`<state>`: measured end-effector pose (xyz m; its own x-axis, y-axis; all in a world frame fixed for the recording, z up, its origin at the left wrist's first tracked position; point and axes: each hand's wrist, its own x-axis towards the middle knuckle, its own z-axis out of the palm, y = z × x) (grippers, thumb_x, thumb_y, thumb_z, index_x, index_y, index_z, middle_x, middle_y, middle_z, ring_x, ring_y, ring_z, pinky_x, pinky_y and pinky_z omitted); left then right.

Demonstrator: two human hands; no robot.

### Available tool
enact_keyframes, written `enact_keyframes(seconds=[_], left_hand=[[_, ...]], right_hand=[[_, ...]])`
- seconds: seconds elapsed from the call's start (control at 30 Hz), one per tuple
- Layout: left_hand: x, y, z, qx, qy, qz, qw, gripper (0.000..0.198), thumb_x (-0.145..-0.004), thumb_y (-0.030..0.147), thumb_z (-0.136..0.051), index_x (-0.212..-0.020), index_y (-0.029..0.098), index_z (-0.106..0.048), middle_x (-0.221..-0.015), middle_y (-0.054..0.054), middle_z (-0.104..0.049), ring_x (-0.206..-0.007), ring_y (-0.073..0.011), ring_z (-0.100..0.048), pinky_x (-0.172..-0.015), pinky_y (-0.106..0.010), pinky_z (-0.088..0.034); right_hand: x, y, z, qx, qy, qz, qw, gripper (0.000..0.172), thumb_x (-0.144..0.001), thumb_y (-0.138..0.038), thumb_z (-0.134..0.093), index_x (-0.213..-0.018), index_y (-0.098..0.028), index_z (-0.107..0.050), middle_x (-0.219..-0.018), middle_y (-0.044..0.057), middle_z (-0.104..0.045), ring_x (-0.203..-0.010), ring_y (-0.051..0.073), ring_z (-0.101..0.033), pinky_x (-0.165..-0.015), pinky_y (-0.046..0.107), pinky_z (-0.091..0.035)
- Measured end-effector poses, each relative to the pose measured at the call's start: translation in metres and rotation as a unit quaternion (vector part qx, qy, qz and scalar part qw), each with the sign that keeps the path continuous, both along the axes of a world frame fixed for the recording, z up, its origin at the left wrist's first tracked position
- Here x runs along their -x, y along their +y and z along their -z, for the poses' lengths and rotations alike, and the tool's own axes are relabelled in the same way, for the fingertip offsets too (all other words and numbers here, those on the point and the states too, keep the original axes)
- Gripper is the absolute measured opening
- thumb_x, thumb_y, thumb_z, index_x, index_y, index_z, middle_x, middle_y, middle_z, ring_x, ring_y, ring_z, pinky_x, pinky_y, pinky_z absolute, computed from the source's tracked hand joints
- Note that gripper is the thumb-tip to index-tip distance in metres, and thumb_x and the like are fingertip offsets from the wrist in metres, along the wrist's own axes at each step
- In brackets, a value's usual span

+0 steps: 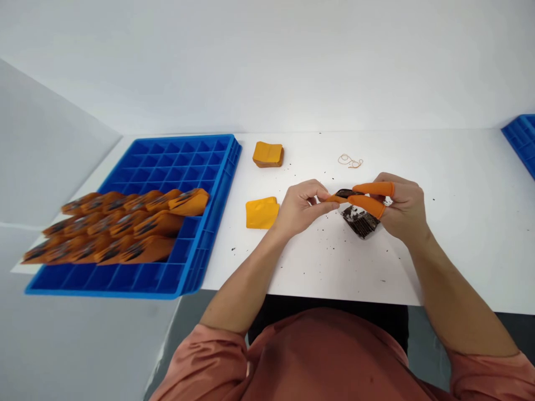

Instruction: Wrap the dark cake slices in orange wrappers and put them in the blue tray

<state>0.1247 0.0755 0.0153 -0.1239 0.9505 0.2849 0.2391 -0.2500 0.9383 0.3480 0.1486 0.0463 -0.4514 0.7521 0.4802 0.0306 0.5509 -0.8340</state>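
Note:
My left hand [304, 205] is closed, with thumb and fingertips pinching the edge of a small orange packet [333, 198]. My right hand [397, 203] wears orange covers on its thumb and a finger. Those covered tips close on a thin dark flat piece [344, 192] at the packet, partly hidden by the fingers. I cannot tell how far the piece sits inside. Just below my hands, a stack of dark, thin-edged pieces [363, 224] lies on the table. Left of my left hand are a few flat yellow packets [262, 213], with a thicker stack of yellow packets [268, 153] behind them.
On the left, a blue compartment tray [209, 223] holds rows of orange packets [154, 223] with dark contents. A loose tan rubber band or string [350, 161] lies behind my hands. Dark crumbs dot the white table [460, 239]. Another blue tray [524, 139] stands at far right.

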Motion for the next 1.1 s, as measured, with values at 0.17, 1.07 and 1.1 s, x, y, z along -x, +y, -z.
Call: enact_keyframes(seconds=[0.17, 1.07, 1.1], left_hand=[[0.000, 0.000, -0.002, 0.014, -0.064, -0.012, 0.998, 0.018, -0.083, 0.033, -0.090, -0.076, 0.023, -0.077, -0.082, -0.001, -0.071, -0.072, -0.0125, -0.058, -0.059, -0.027, -0.043], [0.012, 0.004, 0.009, -0.257, 0.277, -0.073, 0.923, 0.018, -0.106, 0.044, -0.075, -0.104, 0.028, -0.084, -0.097, -0.003, -0.080, -0.087, -0.0171, -0.070, -0.081, -0.035, -0.055], [0.012, 0.003, 0.009, -0.262, 0.294, -0.074, 0.916, 0.020, -0.107, 0.045, -0.073, -0.104, 0.028, -0.084, -0.097, -0.004, -0.080, -0.087, -0.0171, -0.070, -0.081, -0.035, -0.055]], right_hand=[[-0.003, 0.008, 0.008, 0.046, 0.016, -0.042, 0.998, 0.026, -0.084, -0.028, -0.093, -0.106, -0.040, -0.088, -0.079, -0.003, -0.064, -0.068, 0.016, -0.051, -0.064, 0.036, -0.042], [0.002, 0.011, 0.020, -0.087, -0.076, 0.009, 0.993, 0.011, -0.095, -0.025, -0.082, -0.097, -0.033, -0.089, -0.078, -0.001, -0.071, -0.065, 0.016, -0.060, -0.058, 0.034, -0.046], [0.001, 0.012, 0.021, -0.102, -0.080, 0.014, 0.991, 0.011, -0.096, -0.025, -0.082, -0.097, -0.033, -0.088, -0.078, 0.000, -0.071, -0.065, 0.016, -0.060, -0.058, 0.034, -0.046]])
